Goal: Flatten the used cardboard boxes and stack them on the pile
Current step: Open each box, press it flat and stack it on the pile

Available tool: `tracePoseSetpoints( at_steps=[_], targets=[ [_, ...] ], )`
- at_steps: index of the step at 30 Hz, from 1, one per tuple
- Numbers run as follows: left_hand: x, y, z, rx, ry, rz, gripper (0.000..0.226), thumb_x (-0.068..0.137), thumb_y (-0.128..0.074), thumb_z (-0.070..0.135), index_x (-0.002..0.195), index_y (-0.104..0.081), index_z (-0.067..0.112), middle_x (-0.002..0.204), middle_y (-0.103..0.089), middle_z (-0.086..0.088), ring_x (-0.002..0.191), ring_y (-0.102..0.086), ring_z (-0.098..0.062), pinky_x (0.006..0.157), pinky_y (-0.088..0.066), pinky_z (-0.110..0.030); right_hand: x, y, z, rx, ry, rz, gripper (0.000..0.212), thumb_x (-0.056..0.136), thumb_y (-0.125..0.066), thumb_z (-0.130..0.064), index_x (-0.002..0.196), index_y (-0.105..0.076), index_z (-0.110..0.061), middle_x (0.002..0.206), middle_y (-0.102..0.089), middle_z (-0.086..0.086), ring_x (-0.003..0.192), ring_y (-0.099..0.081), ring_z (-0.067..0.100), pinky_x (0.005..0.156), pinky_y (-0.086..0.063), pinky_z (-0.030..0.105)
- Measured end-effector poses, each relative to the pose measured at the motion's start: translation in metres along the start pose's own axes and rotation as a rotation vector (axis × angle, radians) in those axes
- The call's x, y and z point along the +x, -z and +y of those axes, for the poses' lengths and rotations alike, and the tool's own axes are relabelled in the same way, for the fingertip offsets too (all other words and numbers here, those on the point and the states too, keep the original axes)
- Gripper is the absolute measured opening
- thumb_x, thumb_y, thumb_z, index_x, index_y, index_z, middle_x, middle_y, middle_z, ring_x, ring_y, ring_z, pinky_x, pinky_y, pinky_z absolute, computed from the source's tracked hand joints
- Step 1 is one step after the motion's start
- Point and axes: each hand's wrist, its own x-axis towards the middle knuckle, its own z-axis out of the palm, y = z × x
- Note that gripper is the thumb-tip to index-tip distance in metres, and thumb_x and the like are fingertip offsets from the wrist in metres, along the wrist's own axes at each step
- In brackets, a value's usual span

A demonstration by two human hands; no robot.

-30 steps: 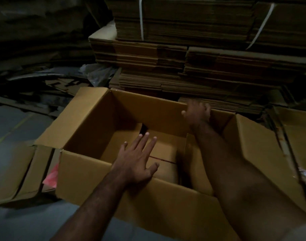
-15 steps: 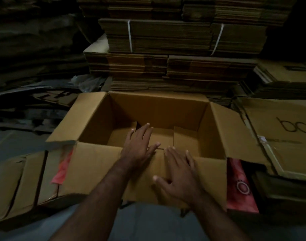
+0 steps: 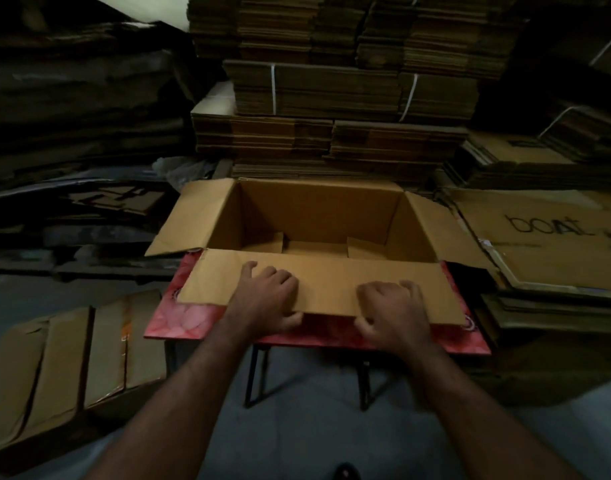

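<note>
Both my hands, left hand [image 3: 267, 299] and right hand [image 3: 396, 311], clamped on the near flap [image 3: 326, 289] of the box [image 3: 318, 216]; still unflattened. Cardboard looks light, stiff; I'd hold flap edges, fold along creases.

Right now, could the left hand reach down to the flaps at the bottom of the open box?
Probably yes. The left hand grips the near flap, and the open box gapes just beyond it, nothing covering the bottom flaps.

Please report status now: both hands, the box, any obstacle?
Left hand and right hand grip the near flap. Open box not yet flattened. Nothing in the way.
</note>
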Motion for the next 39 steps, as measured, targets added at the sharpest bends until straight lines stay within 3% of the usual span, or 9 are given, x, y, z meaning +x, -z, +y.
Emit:
tracePoseSetpoints(
  at_steps=[4,8,11,14,17,21,28,33,39],
  targets=[
    [-0.003,0.035,-0.022,0.029,0.131,0.347,0.054,0.083,-0.035,0.06,0.113,-0.062,0.024,0.119,-0.056,-0.003,0.112,-0.053,-0.024,0.098,-0.035,-0.049,0.01,0.042,0.029,0.113,-0.236,0.194,0.04,0.082,-0.059,-0.055,0.112,-0.069,-0.029,0.108,-0.071,-0.005,0.107,-0.063,0.021,0.097,-0.034,0.042],
    [0.005,0.04,-0.054,-0.118,0.679,0.632,0.053,0.082,-0.069,0.046,0.121,-0.053,0.013,0.127,-0.046,-0.019,0.119,-0.042,-0.039,0.096,-0.034,-0.057,0.027,0.051,0.06,0.273,-0.753,0.404,0.086,0.08,-0.078,-0.052,0.148,-0.042,-0.013,0.152,-0.045,0.013,0.141,-0.039,0.033,0.113,-0.027,0.054],
    [0.009,0.024,-0.065,-0.533,1.135,0.637,0.081,0.079,-0.081,0.047,0.134,-0.041,0.002,0.14,-0.042,-0.028,0.13,-0.04,-0.045,0.102,-0.035,-0.06,0.036,0.028,0.077,0.686,-1.075,0.349,0.114,0.073,-0.081,-0.062,0.156,-0.027,-0.005,0.162,-0.026,0.02,0.149,-0.025,0.038,0.117,-0.027,0.053],
    [0.017,-0.012,-0.079,-0.977,1.331,0.445,0.119,0.072,-0.082,0.061,0.153,-0.023,-0.002,0.156,-0.028,-0.029,0.144,-0.028,-0.045,0.111,-0.031,-0.06,0.048,-0.027,0.093,0.968,-1.044,0.128,0.117,0.059,-0.068,-0.09,0.145,-0.052,-0.013,0.155,-0.037,0.019,0.142,-0.037,0.041,0.112,-0.04,0.052],
    [0.029,-0.045,-0.099,-1.105,1.246,0.281,0.118,0.059,-0.068,0.089,0.137,-0.052,0.001,0.135,-0.055,-0.028,0.125,-0.054,-0.045,0.101,-0.047,-0.056,0.066,-0.081,0.118,1.121,-0.97,0.188,0.126,0.042,-0.069,-0.098,0.138,-0.059,-0.015,0.139,-0.06,0.013,0.122,-0.061,0.034,0.102,-0.052,0.051],
    [0.04,-0.054,-0.098,-1.409,1.093,0.414,0.051,0.084,-0.082,0.039,0.116,-0.057,0.008,0.112,-0.062,-0.011,0.11,-0.062,-0.028,0.09,-0.05,-0.036,0.079,-0.099,0.139,1.261,-0.874,0.192,0.124,0.044,-0.082,-0.086,0.137,-0.054,-0.01,0.121,-0.07,0.008,0.107,-0.07,0.026,0.098,-0.055,0.046],
    [0.055,-0.046,-0.1,-1.191,0.885,0.589,0.108,0.07,-0.092,0.041,0.147,-0.017,0.033,0.147,-0.039,-0.007,0.13,-0.048,-0.025,0.106,-0.047,-0.045,0.098,-0.033,0.122,1.013,-0.703,0.4,0.11,0.073,-0.09,-0.028,0.155,-0.018,-0.014,0.153,-0.039,0.023,0.135,-0.047,0.037,0.104,-0.04,0.036],
    [0.062,-0.043,-0.105,-0.908,0.802,0.526,0.095,0.074,-0.084,0.053,0.148,-0.024,0.054,0.15,-0.029,-0.008,0.133,-0.04,-0.04,0.095,-0.05,-0.06,0.104,-0.026,0.123,0.802,-0.551,0.232,0.115,0.065,-0.088,-0.052,0.156,-0.018,-0.046,0.16,-0.019,0.018,0.141,-0.035,0.046,0.109,-0.04,0.06],
    [0.089,-0.003,-0.138,-0.731,0.819,0.568,0.081,0.088,-0.072,0.051,0.154,-0.026,0.041,0.15,-0.039,-0.014,0.133,-0.043,-0.038,0.097,-0.044,-0.052,0.14,0.011,0.148,0.755,-0.505,0.355,0.113,0.067,-0.08,-0.06,0.156,-0.016,-0.033,0.16,-0.031,0.01,0.14,-0.04,0.041,0.107,-0.04,0.06]
  ],
)
